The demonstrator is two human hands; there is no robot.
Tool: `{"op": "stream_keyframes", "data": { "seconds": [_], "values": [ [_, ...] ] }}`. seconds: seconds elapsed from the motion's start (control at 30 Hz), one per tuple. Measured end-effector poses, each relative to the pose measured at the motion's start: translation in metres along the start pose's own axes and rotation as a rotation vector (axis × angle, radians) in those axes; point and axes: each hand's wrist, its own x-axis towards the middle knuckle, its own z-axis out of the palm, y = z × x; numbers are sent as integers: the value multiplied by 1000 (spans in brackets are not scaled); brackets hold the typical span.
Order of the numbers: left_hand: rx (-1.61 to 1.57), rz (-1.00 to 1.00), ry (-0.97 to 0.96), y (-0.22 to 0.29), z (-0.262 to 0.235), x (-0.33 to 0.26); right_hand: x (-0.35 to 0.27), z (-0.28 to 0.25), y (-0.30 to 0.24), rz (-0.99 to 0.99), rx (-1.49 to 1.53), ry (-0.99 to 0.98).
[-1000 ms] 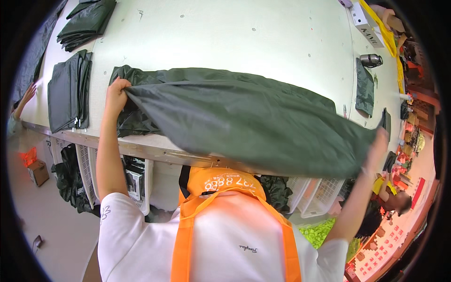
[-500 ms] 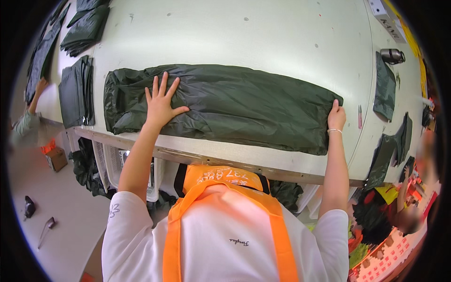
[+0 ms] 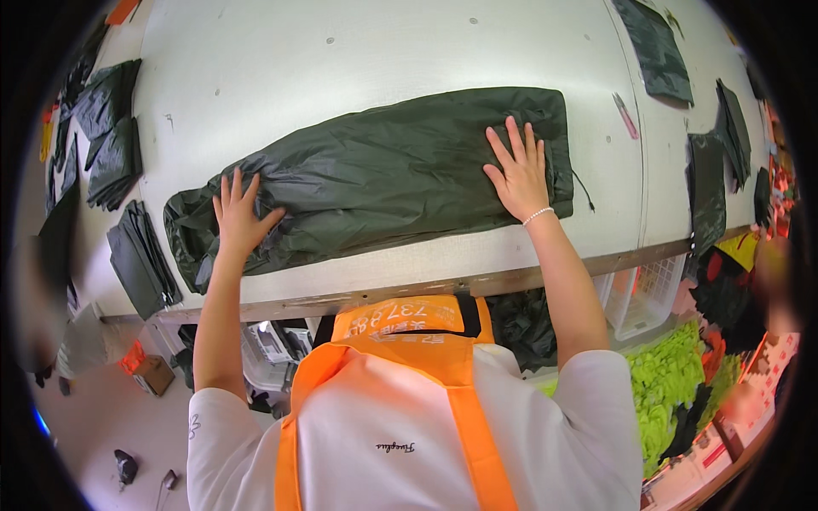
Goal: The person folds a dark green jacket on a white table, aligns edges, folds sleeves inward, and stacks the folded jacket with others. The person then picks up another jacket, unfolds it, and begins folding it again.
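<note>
A long, dark-green, glossy fabric piece [image 3: 375,175] lies lengthwise near the front edge of the white bench [image 3: 273,68].

My left hand [image 3: 241,221] rests palm-down toward its crumpled left end, fingers spread, thumb out to the right, forearm rising almost straight; my right hand [image 3: 521,180] rests just short of the right end, fingers spread and pointing away, forearm slanting inward below a thin, pale, beaded bracelet [image 3: 538,215]. A thin black cord [image 3: 586,191] trails from that end, near pink-handled metal snips [image 3: 628,122]. White printed characters and digits [image 3: 394,318] cross my orange cloth apron [image 3: 383,353]; small dark script [image 3: 395,446] marks my white short-sleeved shirt [image 3: 383,409].
</note>
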Motion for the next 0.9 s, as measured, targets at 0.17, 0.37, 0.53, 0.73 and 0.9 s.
{"op": "stream_keyframes", "data": {
  "seconds": [0.17,0.37,0.53,0.73,0.9],
  "values": [
    [-220,407,53,176,-43,25,-2,0,1,3,-41,10],
    [-160,347,63,193,42,39,-4,-34,43,161,115,361],
    [-152,347,23,198,45,40,-17,-35,69,678,457,53],
    [-291,301,61,211,48,45,36,-156,-11,507,815,-305],
    [-1186,163,-221,169,73,66,75,-156,-212,214,-24,-437]
  ]
}}
